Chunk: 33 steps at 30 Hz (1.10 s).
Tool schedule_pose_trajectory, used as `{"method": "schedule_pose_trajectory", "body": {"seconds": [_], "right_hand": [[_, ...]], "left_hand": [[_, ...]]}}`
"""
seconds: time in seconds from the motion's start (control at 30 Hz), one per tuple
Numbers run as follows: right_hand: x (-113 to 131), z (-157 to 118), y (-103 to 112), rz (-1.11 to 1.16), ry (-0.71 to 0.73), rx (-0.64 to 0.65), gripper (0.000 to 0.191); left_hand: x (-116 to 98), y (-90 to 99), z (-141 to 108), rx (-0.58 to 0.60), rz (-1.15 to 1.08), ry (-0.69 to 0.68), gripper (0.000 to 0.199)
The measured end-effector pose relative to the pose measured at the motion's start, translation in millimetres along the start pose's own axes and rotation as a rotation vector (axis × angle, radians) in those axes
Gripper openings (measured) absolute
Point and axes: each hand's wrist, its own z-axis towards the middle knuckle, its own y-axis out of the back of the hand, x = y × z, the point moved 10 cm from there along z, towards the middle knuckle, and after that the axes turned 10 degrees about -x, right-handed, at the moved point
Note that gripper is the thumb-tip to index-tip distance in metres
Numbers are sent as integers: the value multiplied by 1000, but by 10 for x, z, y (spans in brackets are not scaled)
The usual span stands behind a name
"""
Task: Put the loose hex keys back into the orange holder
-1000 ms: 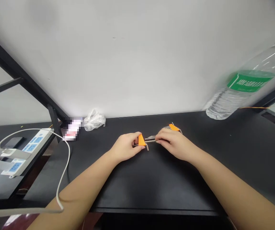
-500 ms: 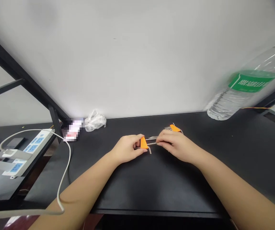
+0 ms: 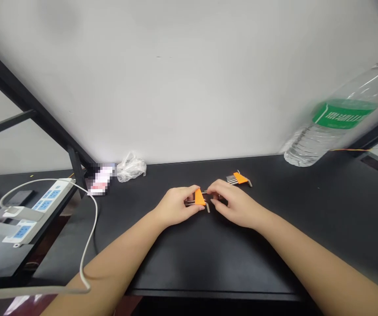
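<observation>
**On the black table [image 3: 176,263], metal sticks [image 3: 190,203] are tucked in**

In the middle, the near orange holder [image 3: 199,197] is pinched by the left hand [image 3: 176,205]. The right hand [image 3: 237,204] is now brought closer, its thumb and fingers parted; whether anything is touched cannot be told. Less metal is seen between the hands, so one stick seems pushed deeper. Far and right, another orange holder [image 3: 240,178] is seen.
</observation>
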Motion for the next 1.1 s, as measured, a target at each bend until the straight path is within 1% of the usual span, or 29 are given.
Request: {"method": "schedule_pose_trajectory", "body": {"seconds": [0.07,0.13,0.23,0.37,0.5,0.6,0.73,0.8,0.9,1.1], "right_hand": [[-98,26,88,-205,37,-54,22],[-193,42,103,-334,59,-53,21],[-277,55,41,-418,71,-4,19],[-280,52,-33,-516,51,46,14],[-288,-9,-19,-591,-37,67,8],[-275,-42,19,-524,-91,57,8],[-138,-21,12,-322,-22,56,10],[-75,-12,28,-263,15,43,11],[-20,-19,50,-223,41,36,16],[27,-36,93,-232,71,4,20]], "left_hand": [[38,-12,-3,-5,14,12,37],[71,-22,-5,-9,23,28,42],[101,-30,-5,-9,31,45,46],[103,-9,8,-18,37,40,49],[110,7,15,-32,35,32,51],[110,-2,8,-30,21,24,54],[96,-24,-7,-16,-7,16,54],[93,-31,-10,-12,-20,15,53],[103,-28,-8,-17,-25,18,54],[87,-50,-14,-2,-43,7,53]]}}
